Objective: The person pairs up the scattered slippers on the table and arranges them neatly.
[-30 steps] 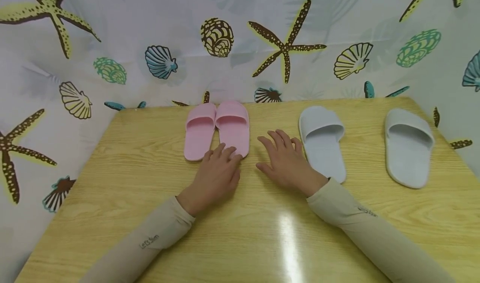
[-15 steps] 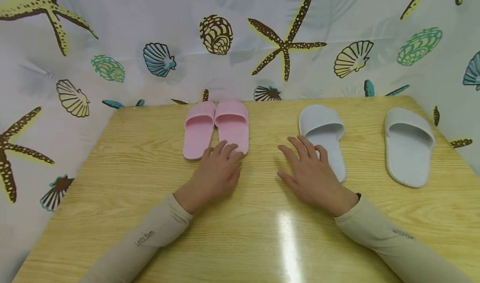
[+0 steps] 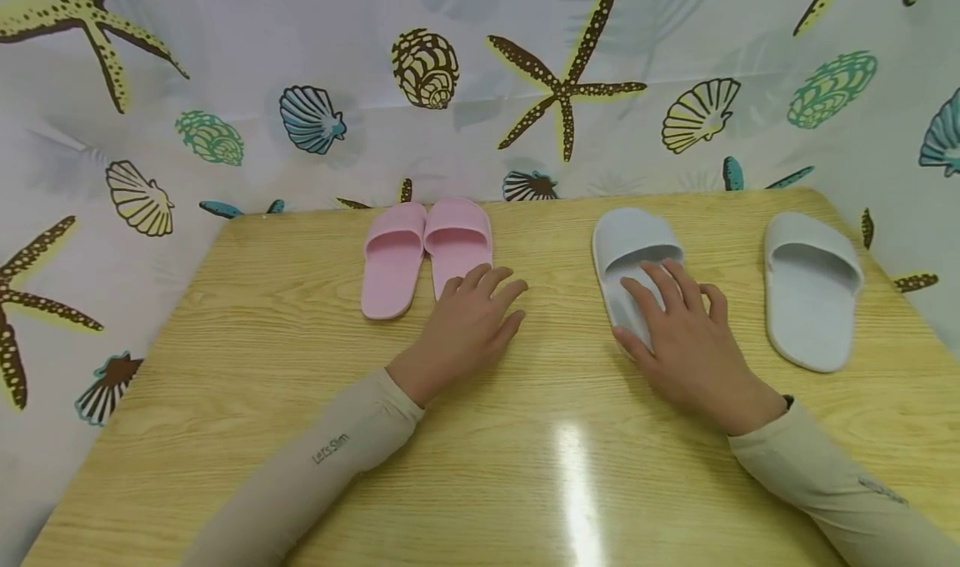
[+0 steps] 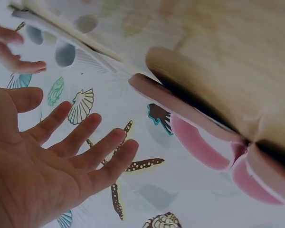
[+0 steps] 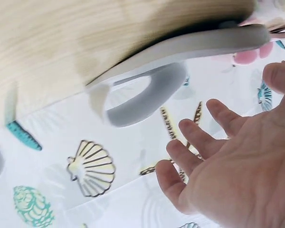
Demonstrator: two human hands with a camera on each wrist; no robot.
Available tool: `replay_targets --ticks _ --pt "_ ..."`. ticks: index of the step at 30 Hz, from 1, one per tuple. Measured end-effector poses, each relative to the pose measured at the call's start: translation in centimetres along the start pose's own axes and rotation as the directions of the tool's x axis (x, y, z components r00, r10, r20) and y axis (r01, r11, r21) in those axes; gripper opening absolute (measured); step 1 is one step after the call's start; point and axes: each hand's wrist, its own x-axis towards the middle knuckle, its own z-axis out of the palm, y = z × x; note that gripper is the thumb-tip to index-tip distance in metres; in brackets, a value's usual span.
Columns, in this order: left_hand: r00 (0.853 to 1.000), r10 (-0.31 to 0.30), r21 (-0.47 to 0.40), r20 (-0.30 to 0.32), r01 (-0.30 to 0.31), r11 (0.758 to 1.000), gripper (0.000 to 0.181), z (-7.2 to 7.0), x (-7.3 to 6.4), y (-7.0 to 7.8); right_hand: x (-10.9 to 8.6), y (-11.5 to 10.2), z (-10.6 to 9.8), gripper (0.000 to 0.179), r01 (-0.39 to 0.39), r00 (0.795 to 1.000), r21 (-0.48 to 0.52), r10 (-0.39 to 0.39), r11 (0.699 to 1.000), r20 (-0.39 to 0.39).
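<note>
Two pink slippers stand side by side at the back of the table, the left one [image 3: 392,275] touching the right one [image 3: 456,242]. My left hand [image 3: 467,325], fingers spread and relaxed, hovers over the heel end of the right pink slipper and holds nothing. Over the nearer white slipper [image 3: 633,233] is my right hand [image 3: 690,346], its fingers loosely bent and covering part of the sole. In the right wrist view a gap shows between those fingers and the white slipper [image 5: 152,97]. A second white slipper [image 3: 812,300] lies farther right.
The wood-grain table [image 3: 247,358] spreads beneath both arms, with a light reflection near its front middle. Behind and beside it hangs a pale cloth [image 3: 465,150] printed with shells and starfish.
My right hand has moved right, from between the slipper pairs to over the nearer white slipper. My left hand has shifted slightly right. The slippers have stayed in place.
</note>
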Motion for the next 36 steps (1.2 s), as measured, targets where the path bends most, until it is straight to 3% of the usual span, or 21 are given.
replay_targets --ticks 8,15,25,34,36 --pt "0.999 -0.038 -0.092 0.031 0.041 0.995 0.036 0.7 2.6 0.9 0.2 3.8 -1.1 0.052 -0.099 0.994 0.025 0.097 0.995 0.057" --pt "1.0 -0.024 -0.063 0.021 0.025 0.998 0.036 1.5 4.5 1.7 0.7 7.2 -1.4 0.053 -0.163 0.983 0.035 0.16 0.986 0.094" --pt "0.994 -0.037 -0.066 0.107 0.044 0.997 0.039 2.1 7.3 3.8 0.5 13.6 -2.0 0.056 -0.256 0.964 0.05 0.251 0.965 0.092" --pt "0.996 -0.001 -0.06 0.091 0.006 0.998 0.036 3.0 9.9 5.2 0.7 17.1 -2.4 0.059 -0.42 0.905 0.05 0.414 0.906 0.095" --pt "0.996 0.009 -0.059 0.089 -0.003 0.998 0.036 3.2 10.5 5.4 0.8 17.5 -2.3 0.058 -0.429 0.902 0.061 0.423 0.901 0.091"
